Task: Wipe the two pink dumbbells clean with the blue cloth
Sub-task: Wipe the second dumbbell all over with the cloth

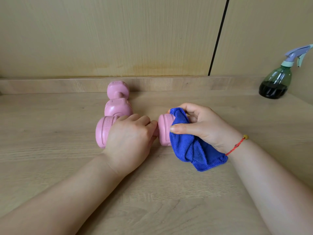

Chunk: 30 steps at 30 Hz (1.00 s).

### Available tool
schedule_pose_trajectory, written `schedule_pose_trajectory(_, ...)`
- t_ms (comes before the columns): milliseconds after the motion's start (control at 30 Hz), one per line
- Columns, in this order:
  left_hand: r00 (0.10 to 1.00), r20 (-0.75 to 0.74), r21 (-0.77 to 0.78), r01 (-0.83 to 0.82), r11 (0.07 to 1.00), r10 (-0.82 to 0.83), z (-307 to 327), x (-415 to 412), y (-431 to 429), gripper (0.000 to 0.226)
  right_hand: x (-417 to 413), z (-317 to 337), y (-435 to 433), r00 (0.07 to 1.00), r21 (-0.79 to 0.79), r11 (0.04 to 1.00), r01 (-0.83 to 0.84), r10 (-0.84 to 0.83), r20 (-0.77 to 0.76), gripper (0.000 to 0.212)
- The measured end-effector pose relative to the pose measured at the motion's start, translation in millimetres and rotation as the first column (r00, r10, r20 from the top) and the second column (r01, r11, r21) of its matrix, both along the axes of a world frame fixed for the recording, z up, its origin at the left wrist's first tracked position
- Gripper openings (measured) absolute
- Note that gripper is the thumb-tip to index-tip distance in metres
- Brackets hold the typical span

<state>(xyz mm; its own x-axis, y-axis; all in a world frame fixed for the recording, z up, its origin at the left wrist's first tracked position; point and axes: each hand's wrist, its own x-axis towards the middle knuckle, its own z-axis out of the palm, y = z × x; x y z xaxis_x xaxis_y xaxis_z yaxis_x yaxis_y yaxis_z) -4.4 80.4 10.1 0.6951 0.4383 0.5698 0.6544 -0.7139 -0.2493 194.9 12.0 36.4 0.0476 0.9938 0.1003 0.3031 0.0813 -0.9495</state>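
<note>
Head view: spray bottle [279,74] (dark liquid [272,91] inside) stands right of blue cloth [186,146].

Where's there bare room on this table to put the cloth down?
Bare table left of the near dumbbell, and a strip between the right hand and the spray bottle. Crowded in the middle: far dumbbell, left hand, blue cloth.

The left arm [67,192] and right arm [271,184] reach forward, bare. The left hand [128,136] lies palm down, fingers curled round the near dumbbell [101,131]. The right hand [201,126] holds the blue cloth [184,146] between thumb and curled fingers.
</note>
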Motion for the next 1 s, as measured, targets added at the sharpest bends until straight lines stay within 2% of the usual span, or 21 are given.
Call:
schedule_pose_trajectory(133,1.000,-0.015,0.000,0.006,1.000,-0.006,0,0,0,0.004,-9,-2,2,0.998,0.048,0.997,0.059,-0.060,0.022,0.032)
schedule_pose_trajectory(300,0.999,0.011,-0.010,0.045,0.999,-0.045,3,0,-2,0.009,0,0,1,0.998,0.038,0.999,-0.014,0.012,0.062,0.040)
schedule_pose_trajectory(467,0.998,0.028,-0.046,0.064,0.997,-0.063,4,-2,-4,0.014,16,0,-4,0.981,-0.026,0.984,-0.176,0.173,-0.089,0.047)
schedule_pose_trajectory(633,0.999,0.009,-0.046,0.039,0.998,-0.039,4,0,-4,0.010,4,-4,-3,0.998,0.020,0.999,-0.043,0.042,0.045,0.047)
schedule_pose_trajectory(733,1.000,-0.009,-0.046,0.025,0.999,-0.026,4,1,-6,0.019,-4,-3,-2,0.996,0.062,0.998,0.027,-0.032,0.088,0.042)
schedule_pose_trajectory(867,1.000,-0.022,-0.044,0.014,0.999,-0.015,6,2,-8,0.022,0,1,-2,0.997,0.063,0.998,-0.026,0.021,0.072,0.033)
schedule_pose_trajectory(1000,0.999,-0.027,-0.072,-0.022,0.997,0.021,9,2,-14,0.019,10,5,-4,0.992,0.029,0.992,-0.120,0.119,0.052,0.035)
